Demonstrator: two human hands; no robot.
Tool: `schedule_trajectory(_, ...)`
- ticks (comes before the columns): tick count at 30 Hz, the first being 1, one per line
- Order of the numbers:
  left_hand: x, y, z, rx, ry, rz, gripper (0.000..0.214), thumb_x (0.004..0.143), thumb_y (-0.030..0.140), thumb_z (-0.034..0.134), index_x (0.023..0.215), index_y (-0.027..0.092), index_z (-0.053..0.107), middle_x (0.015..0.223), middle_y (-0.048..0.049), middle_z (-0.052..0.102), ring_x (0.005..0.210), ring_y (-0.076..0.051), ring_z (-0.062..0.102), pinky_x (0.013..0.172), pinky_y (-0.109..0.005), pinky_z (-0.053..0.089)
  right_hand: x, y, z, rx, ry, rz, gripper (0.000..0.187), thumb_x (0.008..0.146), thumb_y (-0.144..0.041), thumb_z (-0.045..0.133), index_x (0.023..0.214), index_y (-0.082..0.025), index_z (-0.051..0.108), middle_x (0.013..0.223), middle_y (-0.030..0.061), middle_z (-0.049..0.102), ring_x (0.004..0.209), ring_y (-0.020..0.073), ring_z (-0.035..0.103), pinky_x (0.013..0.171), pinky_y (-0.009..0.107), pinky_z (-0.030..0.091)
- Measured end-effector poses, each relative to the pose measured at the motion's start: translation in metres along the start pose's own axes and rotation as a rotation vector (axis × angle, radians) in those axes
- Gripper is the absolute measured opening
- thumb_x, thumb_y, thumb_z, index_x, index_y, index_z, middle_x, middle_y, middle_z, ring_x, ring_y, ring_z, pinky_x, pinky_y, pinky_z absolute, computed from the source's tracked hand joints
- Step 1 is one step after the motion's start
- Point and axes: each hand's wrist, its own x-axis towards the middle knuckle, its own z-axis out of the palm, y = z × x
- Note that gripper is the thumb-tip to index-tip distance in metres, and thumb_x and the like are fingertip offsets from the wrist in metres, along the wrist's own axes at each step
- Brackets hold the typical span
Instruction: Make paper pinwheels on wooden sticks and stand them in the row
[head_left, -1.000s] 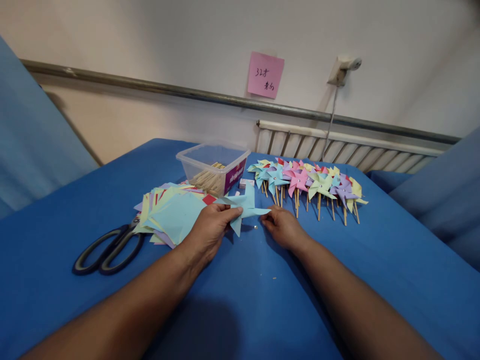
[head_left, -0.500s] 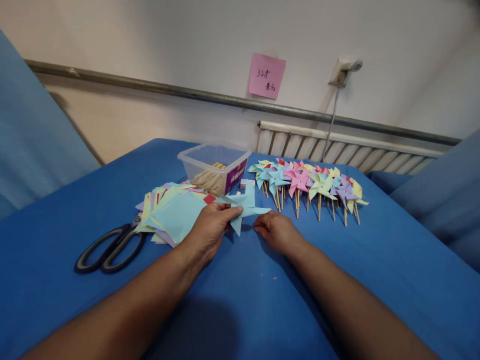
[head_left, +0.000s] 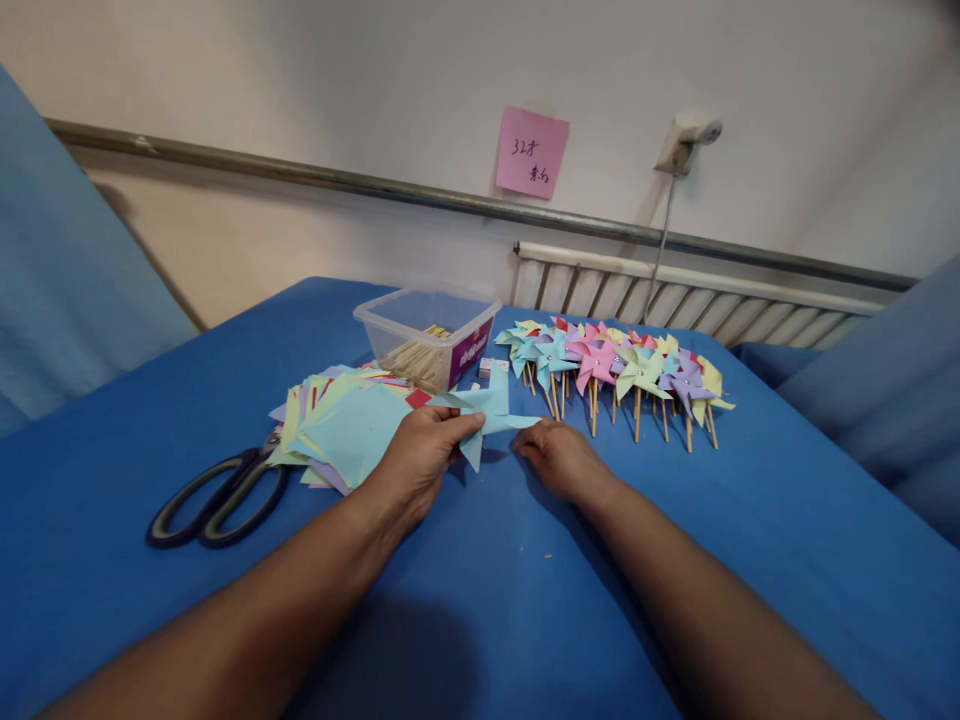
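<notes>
A light-blue paper pinwheel (head_left: 491, 408) is pinched at its lower left between the thumb and fingers of my left hand (head_left: 427, 450). Just right of it, near the tip of one blade, is my right hand (head_left: 564, 458). Its fingers are curled together, and whatever they hold is hidden or too small to make out. Left of my left hand lies a stack of coloured paper sheets (head_left: 349, 425), a light-blue one on top. Beyond the pinwheel is a small white box (head_left: 493, 367), partly covered by it.
A clear plastic tub (head_left: 424, 330) holds thin wooden sticks (head_left: 420, 358). Finished pinwheels on sticks (head_left: 596, 362) lie in a row at the back right. Black-handled scissors (head_left: 225, 495) rest at left on the blue tablecloth (head_left: 517, 630). A radiator (head_left: 690, 290) stands behind.
My right hand has shifted very slightly right and up. The pinwheel stays in my left hand, nearly unmoved.
</notes>
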Motion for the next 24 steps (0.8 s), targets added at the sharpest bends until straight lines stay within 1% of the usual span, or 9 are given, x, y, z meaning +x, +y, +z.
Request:
schedule_trajectory(4, -0.001, 0.002, 0.001, -0.004, 0.012, -0.011, 0.02, 0.063, 0.028, 0.074, 0.07, 0.011, 0.067, 0.064, -0.0072, 0.066, 0.054, -0.015, 0.059, 0.053, -0.028, 0.048, 0.001, 0.011, -0.001, 0.065, 0.019, -0.024, 0.02, 0.086, -0.014, 0.051, 0.096, -0.021, 0.067, 0.094, 0.0042, 0.068, 0.088, 0.0159, 0.061, 0.078, 0.025, 0.043)
schedule_trajectory(8, -0.002, 0.004, 0.002, -0.018, 0.031, -0.023, 0.02, 0.061, 0.027, 0.076, 0.068, 0.011, 0.067, 0.063, -0.007, 0.066, 0.053, -0.015, 0.059, 0.053, -0.028, 0.048, -0.001, 0.017, -0.003, 0.083, 0.056, 0.015, 0.017, 0.084, -0.016, 0.053, 0.093, -0.02, 0.066, 0.091, 0.0032, 0.068, 0.081, 0.0151, 0.061, 0.073, 0.025, 0.043)
schedule_trajectory(11, -0.003, 0.005, 0.002, -0.017, 0.029, -0.025, 0.019, 0.061, 0.027, 0.076, 0.067, 0.011, 0.067, 0.063, -0.0068, 0.066, 0.053, -0.015, 0.059, 0.054, -0.028, 0.048, -0.003, 0.014, -0.006, 0.038, 0.079, 0.044, 0.013, 0.084, -0.019, 0.054, 0.09, -0.02, 0.066, 0.087, 0.0031, 0.067, 0.078, 0.0148, 0.06, 0.07, 0.024, 0.042)
schedule_trajectory(14, -0.003, 0.005, 0.003, -0.019, 0.028, -0.022, 0.019, 0.061, 0.027, 0.075, 0.067, 0.012, 0.067, 0.062, -0.0063, 0.065, 0.053, -0.015, 0.059, 0.053, -0.027, 0.048, -0.004, 0.005, -0.009, -0.022, 0.097, 0.056, 0.012, 0.084, -0.023, 0.055, 0.089, -0.02, 0.065, 0.088, 0.0047, 0.066, 0.081, 0.0161, 0.06, 0.071, 0.025, 0.041)
schedule_trajectory(19, -0.003, 0.004, 0.003, -0.018, 0.021, -0.022, 0.019, 0.062, 0.028, 0.075, 0.065, 0.012, 0.065, 0.06, -0.0052, 0.064, 0.05, -0.013, 0.057, 0.05, -0.026, 0.045, -0.003, -0.007, -0.008, -0.137, 0.031, 0.023, 0.018, 0.088, -0.022, 0.048, 0.09, -0.02, 0.066, 0.087, 0.0071, 0.065, 0.084, 0.0185, 0.06, 0.073, 0.027, 0.04)
schedule_trajectory(24, -0.001, 0.003, 0.001, 0.0, 0.011, -0.007, 0.021, 0.063, 0.029, 0.075, 0.069, 0.011, 0.066, 0.063, -0.0068, 0.065, 0.053, -0.015, 0.059, 0.053, -0.028, 0.047, -0.001, -0.006, -0.008, -0.166, -0.015, 0.038, 0.021, 0.088, -0.02, 0.046, 0.091, -0.019, 0.067, 0.092, 0.0083, 0.065, 0.084, 0.0188, 0.06, 0.071, 0.027, 0.039)
